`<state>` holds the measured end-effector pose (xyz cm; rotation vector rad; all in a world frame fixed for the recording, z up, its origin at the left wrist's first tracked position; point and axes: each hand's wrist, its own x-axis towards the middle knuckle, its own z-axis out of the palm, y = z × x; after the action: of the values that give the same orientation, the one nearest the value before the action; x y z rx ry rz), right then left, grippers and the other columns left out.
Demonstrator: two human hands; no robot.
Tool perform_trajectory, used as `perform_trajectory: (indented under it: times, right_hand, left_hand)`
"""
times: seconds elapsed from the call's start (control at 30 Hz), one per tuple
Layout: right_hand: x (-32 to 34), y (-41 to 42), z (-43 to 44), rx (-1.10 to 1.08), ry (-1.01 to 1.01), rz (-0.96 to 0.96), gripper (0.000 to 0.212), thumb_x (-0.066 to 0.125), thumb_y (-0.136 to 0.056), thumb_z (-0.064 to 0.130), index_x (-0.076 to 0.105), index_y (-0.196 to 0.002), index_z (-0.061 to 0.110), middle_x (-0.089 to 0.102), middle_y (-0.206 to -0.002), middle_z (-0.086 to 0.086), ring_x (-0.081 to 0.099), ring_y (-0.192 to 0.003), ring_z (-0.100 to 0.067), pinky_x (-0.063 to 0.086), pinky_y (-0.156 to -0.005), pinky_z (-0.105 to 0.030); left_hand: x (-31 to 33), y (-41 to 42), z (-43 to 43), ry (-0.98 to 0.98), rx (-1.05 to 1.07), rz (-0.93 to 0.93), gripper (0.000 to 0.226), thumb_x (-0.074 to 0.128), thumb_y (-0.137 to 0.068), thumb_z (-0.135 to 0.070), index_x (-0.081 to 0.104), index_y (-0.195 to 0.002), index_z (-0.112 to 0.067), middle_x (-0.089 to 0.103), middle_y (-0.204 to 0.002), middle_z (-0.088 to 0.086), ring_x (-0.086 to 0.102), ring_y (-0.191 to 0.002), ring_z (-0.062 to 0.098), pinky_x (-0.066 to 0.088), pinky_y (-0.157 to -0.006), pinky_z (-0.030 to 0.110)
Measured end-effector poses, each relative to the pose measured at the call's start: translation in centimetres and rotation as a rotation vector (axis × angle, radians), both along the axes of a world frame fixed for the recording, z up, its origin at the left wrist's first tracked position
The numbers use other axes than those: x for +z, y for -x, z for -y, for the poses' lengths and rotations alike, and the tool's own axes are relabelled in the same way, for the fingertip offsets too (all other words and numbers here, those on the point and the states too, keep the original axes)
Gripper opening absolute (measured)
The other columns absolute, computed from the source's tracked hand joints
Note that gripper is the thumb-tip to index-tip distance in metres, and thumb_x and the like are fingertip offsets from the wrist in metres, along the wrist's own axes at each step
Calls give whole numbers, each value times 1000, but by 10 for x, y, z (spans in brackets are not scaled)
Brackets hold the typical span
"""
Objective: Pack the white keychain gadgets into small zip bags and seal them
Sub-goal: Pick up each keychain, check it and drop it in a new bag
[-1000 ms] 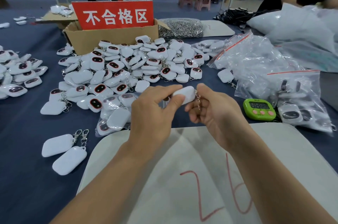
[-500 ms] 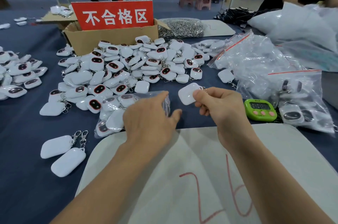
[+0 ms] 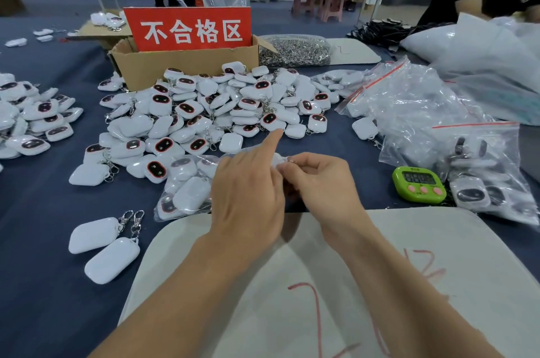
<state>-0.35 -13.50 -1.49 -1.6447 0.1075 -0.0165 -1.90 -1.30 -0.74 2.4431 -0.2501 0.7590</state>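
My right hand (image 3: 321,179) pinches a white keychain gadget (image 3: 277,159), of which only a corner and the metal ring show. My left hand (image 3: 248,182) meets it from the left with the index finger stretched forward and the other fingers curled down. A thin clear zip bag (image 3: 233,154) shows as a film edge at that hand's knuckles, and the hand appears to hold it; the grip itself is hidden. A big pile of loose gadgets (image 3: 222,106) lies just beyond both hands. Bagged gadgets (image 3: 184,191) lie under my left hand.
A white board (image 3: 438,240) with red marks lies under my forearms. A green timer (image 3: 419,183) and filled bags (image 3: 482,188) sit to the right, with empty zip bags (image 3: 409,106) behind. A cardboard box (image 3: 187,64) with a red sign stands at the back. Two gadgets (image 3: 93,233) lie on the left.
My left hand rose from the bagged gadgets and came back to my right hand, index finger now stretched out. My right hand drew the gadget down, so it is mostly hidden.
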Motion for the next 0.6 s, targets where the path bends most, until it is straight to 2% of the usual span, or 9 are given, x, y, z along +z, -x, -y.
perform_trajectory:
  times: [0.13, 0.2, 0.23, 0.3, 0.37, 0.43, 0.47, 0.5, 0.6]
  right_hand:
    - [3, 1, -1, 301, 61, 14, 37, 49, -100, 2, 81, -92, 18, 79, -86, -9, 73, -78, -12, 58, -69, -21]
    - [5, 3, 0, 393, 224, 24, 39, 50, -96, 6, 79, -88, 30, 78, -81, 6, 70, -73, 0, 52, -67, -15]
    - [4, 3, 0, 366, 361, 62, 36, 53, -92, 12, 78, -86, 37, 77, -79, 12, 67, -72, 4, 48, -67, -11]
    - [1, -1, 2, 116, 596, 248, 26, 65, -85, 17, 78, -84, 40, 73, -80, 15, 62, -79, 1, 41, -68, -7]
    - [3, -6, 14, -204, 635, 359, 21, 69, -83, 15, 80, -78, 34, 71, -84, 15, 58, -84, -1, 40, -75, -6]
    - [4, -16, 31, -364, 555, 247, 22, 67, -86, 17, 77, -74, 32, 71, -82, 14, 62, -79, -5, 50, -81, -18]
    - [2, -20, 38, -380, 548, 165, 23, 65, -87, 17, 76, -73, 30, 72, -79, 12, 63, -73, -8, 55, -81, -28]
    - [-1, -23, 42, -366, 557, 94, 24, 64, -88, 16, 76, -72, 29, 72, -74, 13, 64, -68, -10, 57, -76, -30]
    - [-10, -29, 41, -332, 602, 48, 28, 61, -88, 16, 74, -67, 30, 67, -60, 20, 62, -57, -1, 44, -52, -10]
  left_hand:
    - [0, 0, -2, 94, -100, -14, 52, 45, -92, -6, 58, -143, -12, 52, -88, -10, 39, -81, 6, 29, -80, 22]
    - [1, 0, -3, 170, -130, -34, 53, 43, -94, -10, 56, -145, -18, 51, -86, -12, 45, -84, 8, 37, -83, 27]
    - [2, 0, -3, 204, -128, -29, 53, 43, -95, -10, 55, -146, -20, 51, -83, -12, 48, -83, 10, 41, -83, 30]
    - [3, -1, -5, 249, -104, 21, 52, 44, -96, -9, 56, -145, -20, 50, -78, -12, 48, -79, 12, 43, -81, 35]
    - [5, -3, -6, 287, -65, 72, 49, 46, -98, -4, 56, -144, -18, 50, -75, -11, 49, -76, 15, 45, -82, 40]
    - [7, -2, -7, 334, -29, 97, 48, 47, -101, -1, 55, -144, -18, 51, -74, -9, 51, -76, 20, 47, -82, 44]
    - [9, -3, -10, 366, -12, 117, 47, 46, -101, -1, 55, -144, -18, 52, -74, -9, 51, -75, 20, 47, -80, 43]
    - [12, -5, -14, 407, 13, 146, 46, 46, -102, -2, 56, -144, -18, 55, -75, -6, 53, -76, 21, 48, -78, 41]
    - [24, -10, -32, 554, 95, 286, 42, 45, -101, -4, 60, -138, -15, 59, -81, 0, 56, -78, 22, 50, -77, 39]
